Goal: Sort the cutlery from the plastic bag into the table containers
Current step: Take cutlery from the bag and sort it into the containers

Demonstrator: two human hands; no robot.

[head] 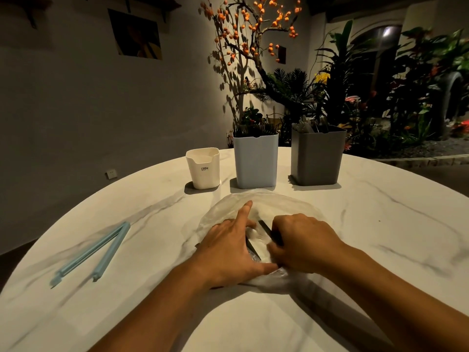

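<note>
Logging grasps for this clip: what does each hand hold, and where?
The right hand grips dark cutlery through the plastic bag, near its lower end. The left hand rests on the bag, forefinger straight.

Two bare forearms, hands meeting at centre.

Left hand [229, 247]: forearm entering from 7 o'clock, palm down, index finger extended toward 12 o'clock, thumb stretched toward 3 o'clock. Right hand [302, 240]: forearm entering from 4 o'clock, knuckles up, fingers curled under, just beside the left thumb.
</note>
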